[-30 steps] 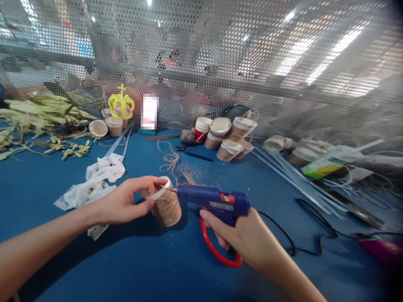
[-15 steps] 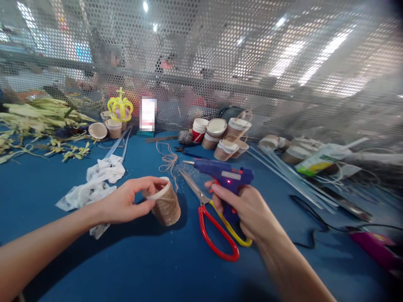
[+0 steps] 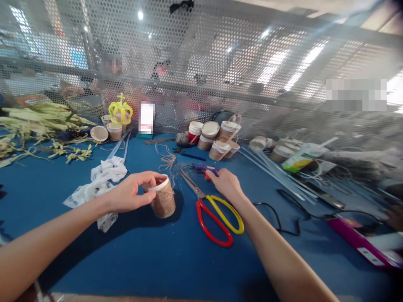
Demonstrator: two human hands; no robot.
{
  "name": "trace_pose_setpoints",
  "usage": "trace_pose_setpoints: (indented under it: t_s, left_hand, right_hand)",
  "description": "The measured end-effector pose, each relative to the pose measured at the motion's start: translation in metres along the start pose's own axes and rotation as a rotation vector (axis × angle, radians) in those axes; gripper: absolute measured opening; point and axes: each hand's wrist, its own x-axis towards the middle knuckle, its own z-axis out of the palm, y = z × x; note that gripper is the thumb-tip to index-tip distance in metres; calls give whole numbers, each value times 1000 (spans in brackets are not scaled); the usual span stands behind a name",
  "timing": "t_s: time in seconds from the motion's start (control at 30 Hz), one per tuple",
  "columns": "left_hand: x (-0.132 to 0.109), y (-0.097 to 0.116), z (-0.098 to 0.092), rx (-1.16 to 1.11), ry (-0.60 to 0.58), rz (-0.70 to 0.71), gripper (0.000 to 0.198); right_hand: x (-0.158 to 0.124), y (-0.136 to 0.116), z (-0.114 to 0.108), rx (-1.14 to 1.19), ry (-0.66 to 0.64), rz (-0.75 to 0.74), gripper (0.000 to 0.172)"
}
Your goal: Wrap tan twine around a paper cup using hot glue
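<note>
My left hand (image 3: 126,195) is closed round a paper cup wrapped in brown twine (image 3: 163,203), thumb and fingers on its white rim, holding it tilted on the blue table (image 3: 157,264). My right hand (image 3: 228,184) reaches forward and rests low over the handle of a blue glue gun (image 3: 201,167), which lies near the tabletop with its nozzle pointing left. The fingers curl over the gun. Red and yellow handled scissors (image 3: 217,218) lie open between the cup and my right forearm.
A black cord (image 3: 283,209) trails right toward a purple object (image 3: 362,245). Wrapped cups (image 3: 217,138), clear glue sticks (image 3: 273,167), loose twine (image 3: 166,159), a white plastic bag (image 3: 100,180), dried leaves (image 3: 37,121) and a yellow crown (image 3: 120,111) lie before a perforated metal screen (image 3: 220,63).
My right hand took the glue gun away from the cup's rim, carried it forward and lowered it to the table beyond the scissors. My left hand kept hold of the cup.
</note>
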Motion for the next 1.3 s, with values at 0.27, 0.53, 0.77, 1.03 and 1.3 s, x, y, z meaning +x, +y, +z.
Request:
trace_pose_setpoints:
  t_s: [0.27, 0.53, 0.77, 1.03, 1.3]
  left_hand:
    - [1, -2, 2, -54, 20, 48, 8]
    - [1, -2, 3, -125, -47, 74, 10]
    - [1, 1, 6, -162, -64, 70, 14]
    - [1, -2, 7, -217, -81, 96, 13]
    - [0, -3, 6, -263, -95, 90, 13]
  right_hand:
    - [-73, -61, -15, 127, -240, -608, 14]
    - [-98, -64, -2, 300, -277, -782, 16]
    - [-99, -65, -6, 268, -249, -661, 8]
    - [-92, -57, 0, 297, -239, -680, 8]
    - [-88, -53, 4, 265, -209, -703, 9]
